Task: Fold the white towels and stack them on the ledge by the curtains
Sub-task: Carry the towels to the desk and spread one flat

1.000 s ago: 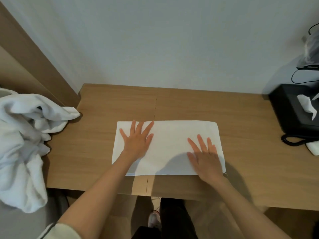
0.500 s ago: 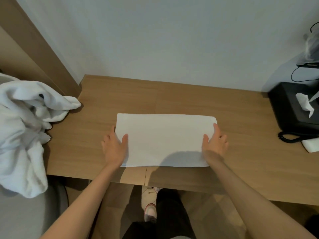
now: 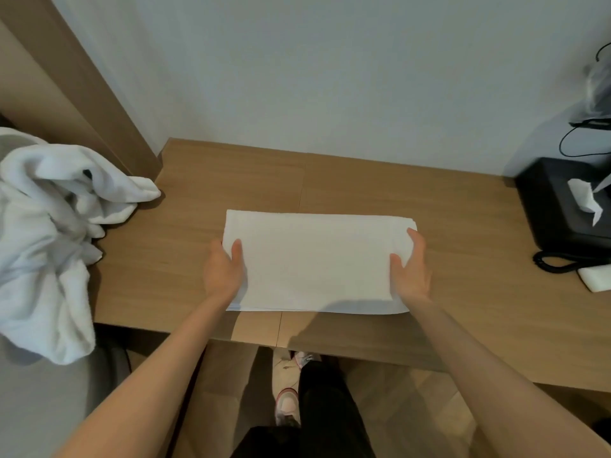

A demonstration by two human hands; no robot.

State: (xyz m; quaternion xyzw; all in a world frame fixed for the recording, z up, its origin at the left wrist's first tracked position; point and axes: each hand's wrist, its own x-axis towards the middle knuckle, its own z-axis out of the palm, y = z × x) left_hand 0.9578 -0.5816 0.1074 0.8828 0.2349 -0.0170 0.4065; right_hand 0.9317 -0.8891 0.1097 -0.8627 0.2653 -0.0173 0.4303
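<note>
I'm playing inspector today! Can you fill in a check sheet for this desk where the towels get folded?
Surface: wooden desk, flat, with a seam down the middle.
Job's things: folded towel lies flat on the desk; towel pile is unfolded, heaped at the left, one corner on the desk. Ledge and curtains are not in view.
Clutter: black box with a white tissue sticking out, far right; white object cut off at the edge.
Grippers: left hand and right hand each grip one short end of the folded towel, thumbs on top.
Cables: coiled black cord by the box; thin black cable on the wall above.
Surroundings: pale wall, wood panel at left, shoes on the floor below.
</note>
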